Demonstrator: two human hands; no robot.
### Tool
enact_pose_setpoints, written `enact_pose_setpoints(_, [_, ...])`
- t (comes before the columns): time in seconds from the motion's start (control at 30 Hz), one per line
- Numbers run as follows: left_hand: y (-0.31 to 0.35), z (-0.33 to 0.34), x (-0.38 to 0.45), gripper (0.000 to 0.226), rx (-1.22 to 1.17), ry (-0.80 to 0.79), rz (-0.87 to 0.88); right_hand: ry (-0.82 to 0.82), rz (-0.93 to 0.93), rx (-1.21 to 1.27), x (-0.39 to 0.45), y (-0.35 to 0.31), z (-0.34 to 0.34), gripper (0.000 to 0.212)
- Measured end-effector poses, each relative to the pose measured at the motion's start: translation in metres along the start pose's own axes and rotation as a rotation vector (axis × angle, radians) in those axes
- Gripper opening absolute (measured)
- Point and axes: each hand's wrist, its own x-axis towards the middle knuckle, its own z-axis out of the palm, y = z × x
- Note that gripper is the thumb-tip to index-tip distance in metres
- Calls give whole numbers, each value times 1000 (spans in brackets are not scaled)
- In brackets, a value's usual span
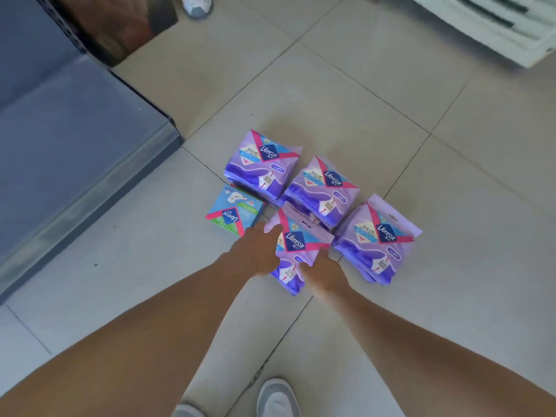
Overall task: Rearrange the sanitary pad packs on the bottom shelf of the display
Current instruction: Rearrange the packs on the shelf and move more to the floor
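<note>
- Nearest, at the bottom edge: grey shoe [278, 397] on pale floor tiles [451, 281].
- Both bare forearms stretched forward and down.
- Left hand [255, 251] and right hand [323, 270] clamped on either side of one purple pad pack [296, 245], fingers curled round its edges.
- Beside it on the floor: blue pad pack [234, 213] to the left, purple stack [377, 237] to the right.
- Beyond: two more purple stacks [261, 162], [323, 188].
- Far left: bare grey bottom shelf [66, 139].
- Farthest: white shoe [197, 6].
</note>
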Motion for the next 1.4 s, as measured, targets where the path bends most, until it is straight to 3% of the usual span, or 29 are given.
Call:
enact_pose_setpoints(0.2, [-5,-106,-121,59,80,57,-141,89,-437,-545,-114,-92,-71,50])
enact_pose_setpoints(0.3, [-19,-172,-194,54,23,116,-240,122,-588,-677,-176,-155,-109,46])
enact_pose_setpoints(0.53, [-79,-321,-362,45,-193,388,-468,168,-899,-758,-322,-323,-174,39])
enact_pose_setpoints(0.77, [-163,-390,-474,43,-291,698,-668,197,-1148,-707,-406,-465,-155,52])
enact_pose_setpoints(1.07, [-248,-381,-509,52,-498,869,-825,-40,-1063,-388,-432,-560,-60,54])
enact_pose_setpoints(1.4, [-357,-361,-505,54,-616,918,-919,-130,-944,-330,-409,-636,40,56])
